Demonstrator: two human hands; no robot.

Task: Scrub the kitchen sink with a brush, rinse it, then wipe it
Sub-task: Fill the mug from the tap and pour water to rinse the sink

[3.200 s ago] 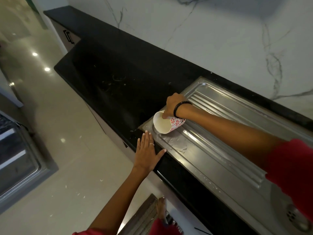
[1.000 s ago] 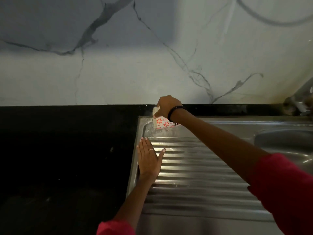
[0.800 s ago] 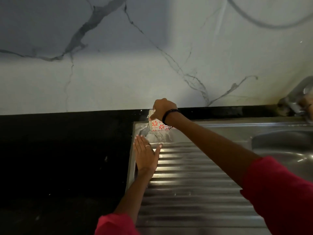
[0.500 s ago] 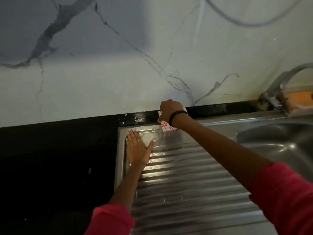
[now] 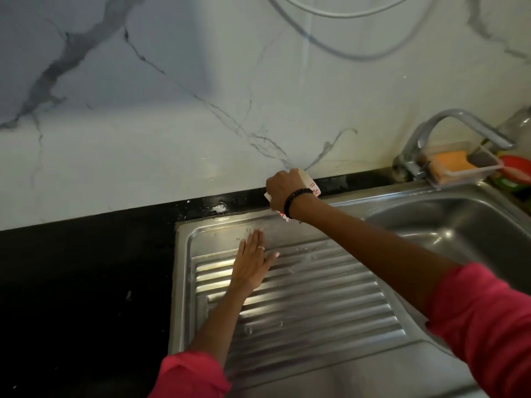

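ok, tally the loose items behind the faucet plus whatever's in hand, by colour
White paper cup with red flowers, in the right hand grip: 1
Orange sponge in the clear plastic tray: 1
Clear tray: 1
Red round item, partly cut off at the frame edge: 1
Total: 4
Left hand lies flat on the steel drainboard, holding nothing.

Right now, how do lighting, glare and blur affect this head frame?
Head view: dim; glare streaks the ribbed steel drainboard; black stone countertop nearly featureless; left hand's fingertips motion-blurred; right hand mostly hides the floral paper cup; edges curve.
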